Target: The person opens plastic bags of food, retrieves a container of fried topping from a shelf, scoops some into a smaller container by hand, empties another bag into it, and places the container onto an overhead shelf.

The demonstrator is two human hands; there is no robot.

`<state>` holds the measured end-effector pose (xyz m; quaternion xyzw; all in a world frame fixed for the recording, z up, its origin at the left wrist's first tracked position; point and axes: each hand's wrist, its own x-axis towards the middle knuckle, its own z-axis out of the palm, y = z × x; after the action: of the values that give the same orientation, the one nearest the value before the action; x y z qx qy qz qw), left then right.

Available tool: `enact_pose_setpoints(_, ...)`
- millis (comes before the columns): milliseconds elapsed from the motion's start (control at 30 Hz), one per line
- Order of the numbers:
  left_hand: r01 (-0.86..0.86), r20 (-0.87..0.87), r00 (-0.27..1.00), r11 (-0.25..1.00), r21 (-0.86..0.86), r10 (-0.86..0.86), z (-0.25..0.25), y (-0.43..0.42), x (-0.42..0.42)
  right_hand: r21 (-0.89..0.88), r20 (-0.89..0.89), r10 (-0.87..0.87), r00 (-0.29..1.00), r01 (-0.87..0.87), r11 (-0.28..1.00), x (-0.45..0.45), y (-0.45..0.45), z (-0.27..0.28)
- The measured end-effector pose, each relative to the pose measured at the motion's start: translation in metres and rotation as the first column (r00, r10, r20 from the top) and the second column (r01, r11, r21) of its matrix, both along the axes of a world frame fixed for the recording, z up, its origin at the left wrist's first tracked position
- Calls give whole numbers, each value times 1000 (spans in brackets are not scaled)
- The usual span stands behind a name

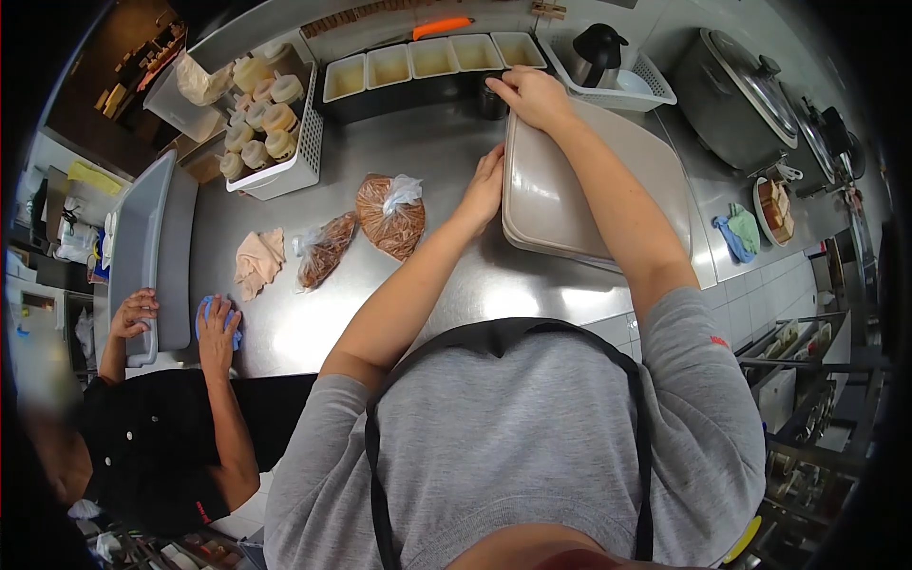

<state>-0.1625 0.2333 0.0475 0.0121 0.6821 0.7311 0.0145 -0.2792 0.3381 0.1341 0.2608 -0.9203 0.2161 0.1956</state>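
A stack of beige trays (598, 180) lies on the steel counter. Against its left edge rests my left hand (485, 190), fingers stretched along the side. My right hand (532, 98) is at the tray's far left corner, beside a small dark jar (492, 101); its fingers reach over the corner and what they grip is partly hidden. Left of the trays sit two plastic bags of brown food, a larger one (391, 223) and a smaller one (326, 253). A crumpled pinkish cloth (259, 263) lies farther left.
A co-worker at the left holds a grey tub (171, 256) and presses a blue cloth (220, 323) on the counter. Behind are a white basket of bottles (309, 152), a row of containers (434, 59) and an orange-handled knife (442, 28). Large cookers (727, 104) stand right.
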Motion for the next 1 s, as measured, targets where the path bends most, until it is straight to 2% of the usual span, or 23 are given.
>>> enact_pose_setpoints(33,3,1,1000,1000,-1,-3,-4,0,-4,19,-1,-6,1000,6,1000,2,0,3)
enact_pose_setpoints(100,-57,-119,992,977,-206,33,-13,-2,-16,18,-56,9,998,-8,1000,4,2,12)
enact_pose_setpoints(200,-75,-101,993,981,-181,58,-16,0,-27,38,-141,1,990,4,999,22,-1,59)
enact_pose_setpoints(267,-67,-108,993,984,-167,49,-25,-2,-32,283,-69,-9,998,28,959,33,0,82)
enact_pose_setpoints(300,-66,-125,991,986,-151,47,-27,-2,-36,278,-143,38,989,4,961,40,2,85)
enact_pose_setpoints(333,-62,-128,991,987,-151,43,-26,-1,-35,278,-145,34,989,8,960,49,4,90)
enact_pose_setpoints(400,-67,-116,992,985,-156,49,-21,-1,-33,209,-357,117,927,-42,977,72,6,104)
enact_pose_setpoints(500,-72,-197,980,984,-162,39,-30,-2,-37,145,-307,73,949,-29,989,111,23,143)
enact_pose_setpoints(567,-78,-208,977,986,-149,46,-42,-1,-43,4,-485,-13,875,17,1000,127,48,166)
enact_pose_setpoints(600,-89,-216,975,987,-137,58,-45,-1,-45,-39,-507,-131,852,129,991,137,64,179)
enact_pose_setpoints(633,-81,-216,975,988,-135,51,-41,0,-43,-155,-500,-131,856,61,986,134,91,187)
enact_pose_setpoints(667,-70,-188,981,989,-134,44,-34,0,-39,-257,-474,-260,841,150,955,132,124,196)
enact_pose_setpoints(700,-58,-159,987,989,-133,37,-30,0,-36,-241,-589,-215,779,84,967,120,178,204)
enact_pose_setpoints(733,-50,-159,987,990,-131,29,-32,-1,-37,-398,-693,-254,675,-64,915,115,209,206)
enact_pose_setpoints(800,-50,-162,986,990,-134,28,-39,-2,-41,-529,-731,-478,487,38,847,142,240,213)
enact_pose_setpoints(867,-40,-154,988,993,-110,23,-38,-1,-41,-654,-670,-647,365,122,746,151,313,199)
enact_pose_setpoints(933,-34,-146,989,995,-90,21,-37,-1,-39,-868,-471,-752,461,-89,489,156,365,157)
enact_pose_setpoints(1000,-14,-123,992,999,-31,10,-36,-2,-39,-945,-322,-826,463,-204,254,160,391,104)
